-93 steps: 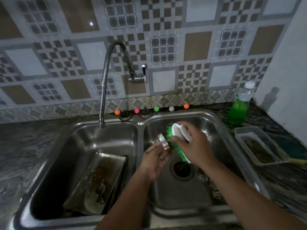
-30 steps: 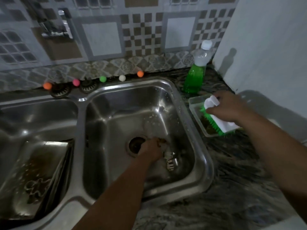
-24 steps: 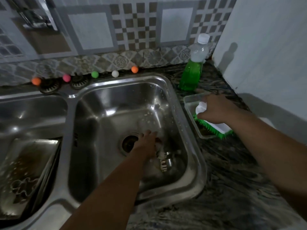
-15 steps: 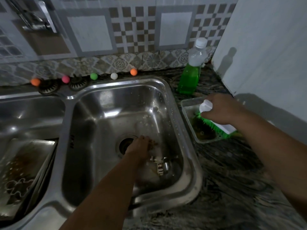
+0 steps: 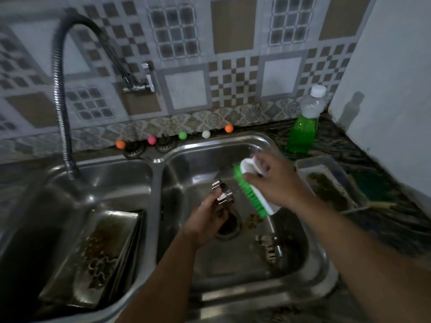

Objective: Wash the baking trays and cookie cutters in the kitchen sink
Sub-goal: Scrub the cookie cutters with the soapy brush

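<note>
Scrubbing is set up over the right basin (image 5: 291, 271), at the middle of the frame: the left hand (image 5: 205, 220) pinches a metal cutter (image 5: 222, 193) at its fingertips, raised above the drain (image 5: 227, 226), probably so that dirt falls straight into the basin. The right hand (image 5: 272, 180) is closed round the white back of the brush (image 5: 253, 191), green bristles turned toward the cutter and just beside it; whether they touch cannot be told. More cutters (image 5: 269, 247) lie on the basin floor at lower right, near its wall, with crumbs beside the drain. The trays (image 5: 98, 255) lean stacked in the left basin, at lower left, still soiled, so they seem to be waiting their turn. The tap (image 5: 61, 94) hangs over that left basin, not over the hands. Room between the hands and the basin's walls looks ample on every side. The soap bottle (image 5: 303, 127) and a tub (image 5: 326, 183) stand on the counter right of the rim, clear of the right arm.
</note>
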